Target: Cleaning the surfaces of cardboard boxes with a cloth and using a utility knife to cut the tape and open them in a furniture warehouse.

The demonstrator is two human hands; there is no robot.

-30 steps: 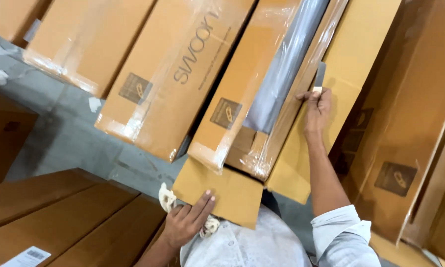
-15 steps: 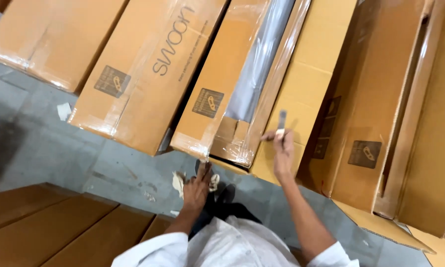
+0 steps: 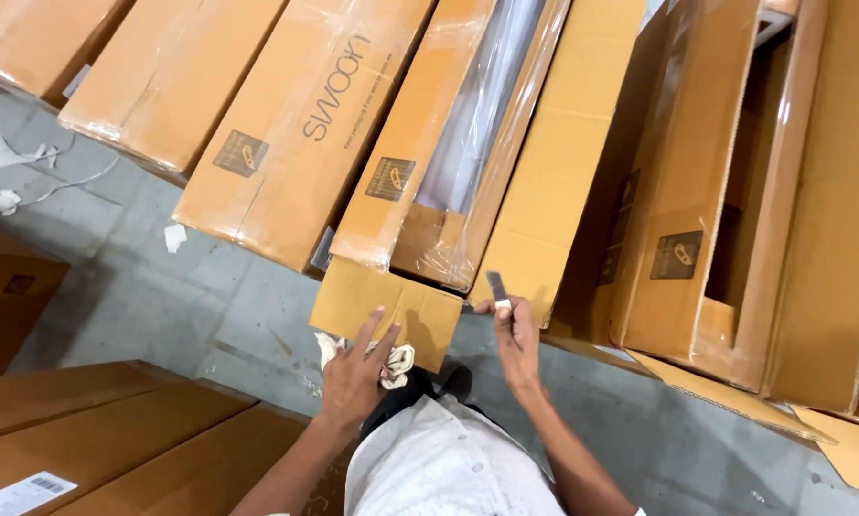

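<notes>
My left hand rests with fingers spread on the hanging end flap of a long cardboard box wrapped in clear plastic. A crumpled white cloth sits just under that hand. My right hand is closed around a small cutter blade that points up at the lower corner of the same box. A grey roll shows through the box's open top. I wear a white shirt.
Several long cardboard boxes lie side by side on a grey concrete floor. An open box stands at the right. More cartons fill the lower left. Paper scraps litter the floor at the left.
My right hand has drawn the cutter down from higher on the box to its lower corner. My left hand stays on the flap. The view has shifted.
</notes>
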